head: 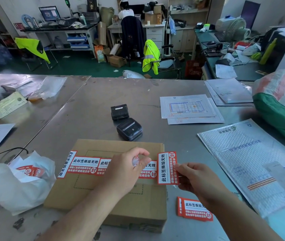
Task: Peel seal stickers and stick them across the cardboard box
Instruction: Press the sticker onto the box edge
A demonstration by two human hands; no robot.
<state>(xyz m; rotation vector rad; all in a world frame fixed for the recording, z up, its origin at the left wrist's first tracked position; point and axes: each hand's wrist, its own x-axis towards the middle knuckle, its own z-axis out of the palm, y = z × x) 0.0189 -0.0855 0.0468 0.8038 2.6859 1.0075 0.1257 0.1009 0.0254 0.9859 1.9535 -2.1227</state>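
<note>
Cardboard box (114, 204) lies flat on the steel surface (89, 105) at lower centre of the frame. A row of red-and-white seal stickers (84, 165) runs across its top, and one more is set crosswise at its left edge. Each reads 此标签撕毁无效 in bold black, with a circled 封. The smaller white lines beneath are too fine to read in full.

The left hand (126, 171) hovers over the row and hides its middle. Its fingers are curled round a small crumpled whitish scrap (136, 160).

The right hand (195, 178) pinches the loose sticker (166, 168) by its right edge between thumb and fingers, holding it upright at the box's right edge. That sticker bears the same wording.

A stack of stickers (194, 208) lies below it on the surface, its lower text partly covered by the forearm. At lower left a white plastic bag (16, 185) shows more red stickers inside, mostly hidden.

Above the box sit two black label printers (129, 129). At right lies a bubble mailer (252, 164) printed upside down with 中国邮政 in green; its other print is blurred.
</note>
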